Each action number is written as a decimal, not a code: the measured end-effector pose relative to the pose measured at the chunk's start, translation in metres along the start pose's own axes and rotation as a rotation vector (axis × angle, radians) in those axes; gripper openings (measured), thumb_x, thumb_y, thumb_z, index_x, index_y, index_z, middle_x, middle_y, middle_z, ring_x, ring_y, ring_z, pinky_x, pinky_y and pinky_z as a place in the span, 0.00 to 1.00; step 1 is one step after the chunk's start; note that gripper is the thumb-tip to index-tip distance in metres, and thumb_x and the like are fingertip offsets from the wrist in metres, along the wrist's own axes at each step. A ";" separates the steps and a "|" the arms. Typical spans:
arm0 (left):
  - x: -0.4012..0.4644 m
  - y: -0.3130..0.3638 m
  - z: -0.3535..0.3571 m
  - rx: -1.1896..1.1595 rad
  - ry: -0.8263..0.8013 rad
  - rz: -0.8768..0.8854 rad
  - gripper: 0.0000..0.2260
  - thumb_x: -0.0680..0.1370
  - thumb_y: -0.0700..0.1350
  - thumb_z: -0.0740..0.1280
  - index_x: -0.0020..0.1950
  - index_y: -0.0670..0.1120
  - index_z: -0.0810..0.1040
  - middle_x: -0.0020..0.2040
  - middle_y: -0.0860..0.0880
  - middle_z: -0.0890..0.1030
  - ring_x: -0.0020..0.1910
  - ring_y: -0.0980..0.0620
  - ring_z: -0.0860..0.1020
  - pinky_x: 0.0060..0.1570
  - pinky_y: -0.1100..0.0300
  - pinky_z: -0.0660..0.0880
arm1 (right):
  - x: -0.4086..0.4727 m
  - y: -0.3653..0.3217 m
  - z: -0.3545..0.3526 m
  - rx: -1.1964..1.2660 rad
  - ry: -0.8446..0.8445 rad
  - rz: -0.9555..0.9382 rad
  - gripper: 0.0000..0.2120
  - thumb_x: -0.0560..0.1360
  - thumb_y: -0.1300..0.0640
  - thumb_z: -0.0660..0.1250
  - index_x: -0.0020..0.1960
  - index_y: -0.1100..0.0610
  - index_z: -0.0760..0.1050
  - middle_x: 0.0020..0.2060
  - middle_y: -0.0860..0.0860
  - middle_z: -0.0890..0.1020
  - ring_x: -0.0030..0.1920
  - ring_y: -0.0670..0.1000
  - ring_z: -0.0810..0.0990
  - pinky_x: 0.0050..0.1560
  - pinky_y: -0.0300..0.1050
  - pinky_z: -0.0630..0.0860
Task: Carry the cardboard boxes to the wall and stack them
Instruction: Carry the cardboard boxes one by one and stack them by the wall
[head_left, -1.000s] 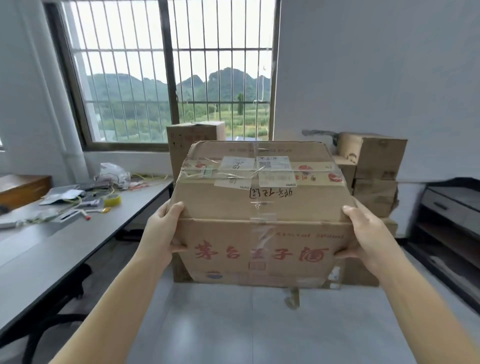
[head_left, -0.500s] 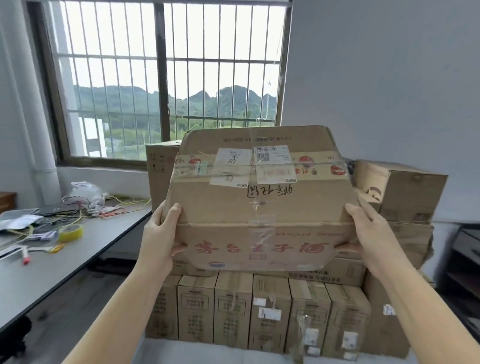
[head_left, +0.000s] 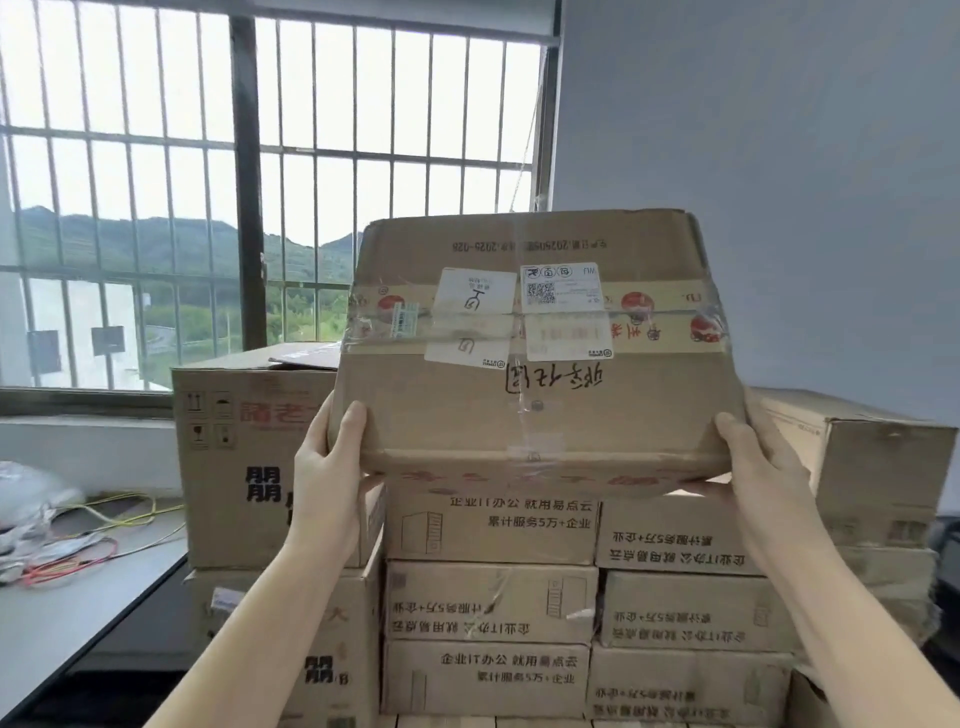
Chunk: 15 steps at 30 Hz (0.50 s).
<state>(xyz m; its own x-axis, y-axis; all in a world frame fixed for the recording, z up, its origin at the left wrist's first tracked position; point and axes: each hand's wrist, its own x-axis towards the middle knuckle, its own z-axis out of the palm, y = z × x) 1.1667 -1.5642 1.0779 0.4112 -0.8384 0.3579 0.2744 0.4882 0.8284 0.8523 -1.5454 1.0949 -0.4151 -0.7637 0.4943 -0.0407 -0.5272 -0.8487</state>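
Partly hidden stacked boxes behind carried box

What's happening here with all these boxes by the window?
A person is holding a taped cardboard box up in both hands, the left hand gripping its lower left corner and the right hand its lower right corner. The box is raised over a stack of cardboard boxes piled at the wall beside a barred window. Whether it rests on the stack yet cannot be told.
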 end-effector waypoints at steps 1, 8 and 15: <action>0.016 -0.011 0.004 -0.004 -0.004 0.010 0.16 0.80 0.48 0.63 0.68 0.54 0.73 0.50 0.56 0.82 0.41 0.61 0.82 0.47 0.52 0.79 | 0.014 0.011 0.007 0.002 0.009 -0.008 0.21 0.81 0.56 0.58 0.70 0.39 0.64 0.51 0.30 0.74 0.52 0.42 0.77 0.48 0.52 0.81; 0.114 -0.092 0.034 -0.004 0.028 0.070 0.19 0.80 0.48 0.63 0.71 0.54 0.69 0.52 0.55 0.82 0.40 0.62 0.81 0.43 0.60 0.78 | 0.115 0.101 0.054 0.038 -0.061 -0.020 0.23 0.81 0.59 0.55 0.55 0.28 0.70 0.50 0.32 0.79 0.52 0.49 0.80 0.48 0.52 0.81; 0.221 -0.173 0.068 0.026 0.084 0.137 0.17 0.79 0.47 0.63 0.68 0.53 0.71 0.57 0.51 0.80 0.48 0.57 0.81 0.41 0.63 0.81 | 0.236 0.208 0.098 0.051 -0.116 -0.025 0.21 0.82 0.59 0.55 0.72 0.42 0.66 0.57 0.41 0.78 0.51 0.46 0.80 0.49 0.48 0.81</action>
<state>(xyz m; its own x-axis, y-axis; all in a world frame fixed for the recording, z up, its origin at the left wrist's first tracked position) 1.1505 -1.8501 1.0432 0.5148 -0.7406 0.4319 0.1888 0.5893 0.7855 0.8345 -1.8715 1.0531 -0.3067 -0.7865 0.5361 -0.0023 -0.5626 -0.8267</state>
